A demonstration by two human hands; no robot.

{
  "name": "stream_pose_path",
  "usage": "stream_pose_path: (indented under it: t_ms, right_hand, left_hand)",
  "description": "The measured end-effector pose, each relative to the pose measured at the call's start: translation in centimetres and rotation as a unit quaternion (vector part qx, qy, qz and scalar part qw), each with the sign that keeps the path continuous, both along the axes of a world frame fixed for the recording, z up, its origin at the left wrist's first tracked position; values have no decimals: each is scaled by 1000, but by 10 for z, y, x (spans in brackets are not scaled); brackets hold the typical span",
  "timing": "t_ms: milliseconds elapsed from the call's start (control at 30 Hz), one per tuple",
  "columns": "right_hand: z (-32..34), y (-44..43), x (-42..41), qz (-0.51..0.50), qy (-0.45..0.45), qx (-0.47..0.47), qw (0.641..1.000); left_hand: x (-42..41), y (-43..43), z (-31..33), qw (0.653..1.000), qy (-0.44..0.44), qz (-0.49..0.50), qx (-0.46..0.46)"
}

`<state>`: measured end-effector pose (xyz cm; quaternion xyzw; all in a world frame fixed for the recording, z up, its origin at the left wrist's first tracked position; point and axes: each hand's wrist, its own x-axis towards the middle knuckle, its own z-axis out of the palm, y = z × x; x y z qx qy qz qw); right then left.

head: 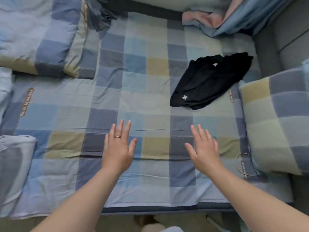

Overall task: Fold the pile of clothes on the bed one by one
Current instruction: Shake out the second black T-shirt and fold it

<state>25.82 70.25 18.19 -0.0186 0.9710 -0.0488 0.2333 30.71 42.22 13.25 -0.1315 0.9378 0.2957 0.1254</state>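
Black garment [207, 82] lies on bed [117, 101] | left hand [117, 151], right hand [205, 151] flat, released

A bedroom in a home: a bed [167, 209] spread with a blue, grey and yellow checked sheet [133, 77] lies under the outstretched fingers [120, 127]. A matching pillow [275, 124] rests to their right. Another pillow [50, 39] lies beyond them to the left, and black clothing [209, 81] beyond them on the sheet.
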Motion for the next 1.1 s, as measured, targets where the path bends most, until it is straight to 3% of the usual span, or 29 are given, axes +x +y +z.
stream_pose_path:
  t_ms: [233, 467, 633, 767, 933, 1000, 1100]
  right_hand:
    - [-51, 134, 7, -103, -27, -22, 994]
    - [-192, 154, -57, -93, -17, -49, 994]
    - [-299, 143, -144, -58, 43, -47, 996]
    - [-357, 119, -207, -69, 72, -54, 994]
    - [-396, 111, -214, -70, 142, 28, 987]
    - [-393, 113, -218, -64, 118, 18, 991]
    - [-369, 121, -231, -77, 20, -53, 995]
  left_hand:
    - [-47, 122, -45, 990, -50, -132, -11]
    - [-149, 161, -164, 961, -57, -259, -75]
    - [-252, 175, -247, 972, -88, -212, -46]
    - [-315, 194, -281, 972, -22, -229, -38]
    - [-345, 206, -321, 975, 117, -186, -39]
    - [-340, 205, -320, 977, 120, -172, -34]
    - [-318, 209, -293, 967, 78, -234, -64]
